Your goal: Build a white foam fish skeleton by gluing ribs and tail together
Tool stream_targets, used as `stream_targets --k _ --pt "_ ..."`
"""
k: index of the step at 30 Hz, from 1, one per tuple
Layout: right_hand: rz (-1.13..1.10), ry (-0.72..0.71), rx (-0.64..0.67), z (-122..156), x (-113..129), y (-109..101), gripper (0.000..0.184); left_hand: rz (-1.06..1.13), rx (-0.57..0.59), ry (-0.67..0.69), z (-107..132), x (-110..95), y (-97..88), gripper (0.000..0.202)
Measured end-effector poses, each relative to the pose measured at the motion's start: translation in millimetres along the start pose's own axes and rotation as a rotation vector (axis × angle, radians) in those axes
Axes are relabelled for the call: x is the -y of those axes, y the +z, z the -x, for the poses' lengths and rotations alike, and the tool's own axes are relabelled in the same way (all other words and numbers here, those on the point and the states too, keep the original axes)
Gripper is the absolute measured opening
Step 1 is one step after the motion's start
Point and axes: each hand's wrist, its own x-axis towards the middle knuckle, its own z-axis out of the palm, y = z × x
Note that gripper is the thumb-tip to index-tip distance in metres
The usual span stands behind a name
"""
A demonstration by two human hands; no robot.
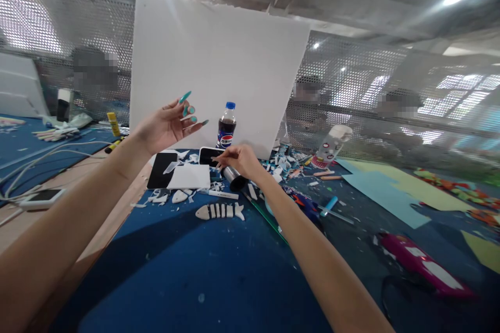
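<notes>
My left hand (167,125) is raised above the table, palm up, fingers apart with long teal nails; I see nothing in it. My right hand (241,160) is closed over a silver cylinder (233,176), whose dark end faces me; the far side of the grip is hidden. Just below lies a white fish-skeleton shape (221,211), cut in separate pieces on the blue table (211,270). Between it and the cylinder is a white pen (222,194). A white block (189,177) overlaps a black phone-like slab (161,169). Another phone (207,156) lies behind.
A cola bottle (226,127) stands before a large white board (219,57). Foam scraps (287,158) litter the back. Rightward are a clear cup (332,145), blue paper (385,195) and a magenta device (424,265). White cables (47,156) and a glue stick (113,124) lie left.
</notes>
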Motion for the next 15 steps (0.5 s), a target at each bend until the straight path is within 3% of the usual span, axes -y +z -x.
stream_targets --k 4,9,15 --pt "0.056 -0.011 0.028 -0.2 -3.6 3.5 0.018 -0.049 -0.036 0.031 -2.2 0.1 -1.4 0.03" --pt "0.089 -0.01 0.056 -1.6 -8.7 4.0 0.021 -0.105 -0.085 0.095 -5.9 1.7 -1.6 0.035" --pt "0.058 0.041 0.148 1.2 0.6 3.5 0.017 -0.107 -0.103 0.166 -7.7 6.3 -0.9 0.032"
